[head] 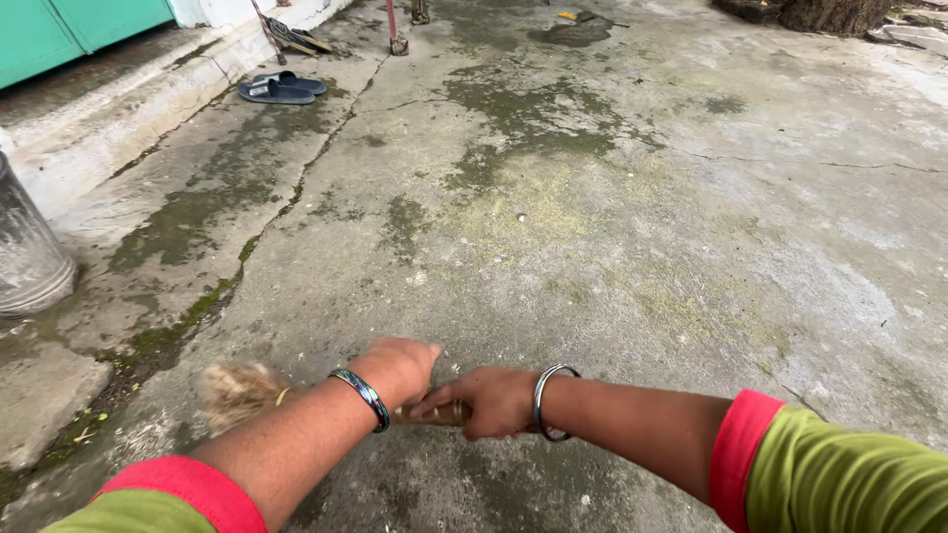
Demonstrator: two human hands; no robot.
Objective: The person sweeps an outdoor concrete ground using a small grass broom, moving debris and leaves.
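Head view: your left hand (400, 367) and right hand (491, 400) meet low in the frame, over a concrete floor (612, 227). Your right hand is closed around a brown handle (444, 413), thumb side toward the left hand. Your left hand is curled with knuckles up, just beside the right and above the handle's near end; whether it grips the handle cannot be told, as the wrist hides the contact. The handle runs left under your left forearm to a blurred, straw-coloured broom head (237, 393), which sits low over the floor at left. A striped bangle (361, 398) circles your left wrist; a silver bangle (546, 400) circles your right. Both sleeves are green with red cuffs (736, 444). The floor is cracked, with green moss patches (538, 114) across its middle and along a seam at left. A pair of dark sandals (279, 89) lies well apart at upper left, beside a raised step (118, 118). A grey cylinder (30, 257) stands at the left edge.
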